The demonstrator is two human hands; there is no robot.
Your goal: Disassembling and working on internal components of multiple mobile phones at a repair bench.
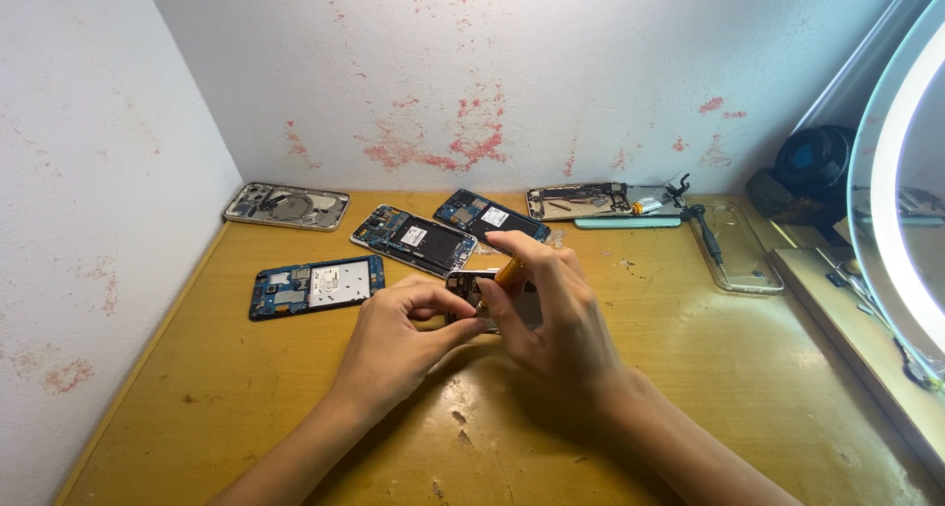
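1. The opened phone (471, 291) lies on the worktop (748, 388) near its middle, mostly hidden between the two hands.
2. The left hand (394, 344) has its grip pinched on the phone's near edge, thumb and fingers closed on it.
3. The right hand (551, 319) has its grip clenched around a yellow-handled tool (510, 271), whose tip points down at the phone.
4. The worktop is yellowish wood, scuffed and chipped near the front, set in a corner of white walls blotched with red stains (433, 152).
5. Behind the hands lie other stripped phones: a blue board (315, 286) at left, a silver frame (285, 207) by the corner, two dark ones (413, 238) (490, 216) mid-back, and a gold-framed one (581, 201) by the wall.
6. At right sit a clear case (748, 260), a black round object (812, 166) and a lit ring-shaped mirror (886, 171).
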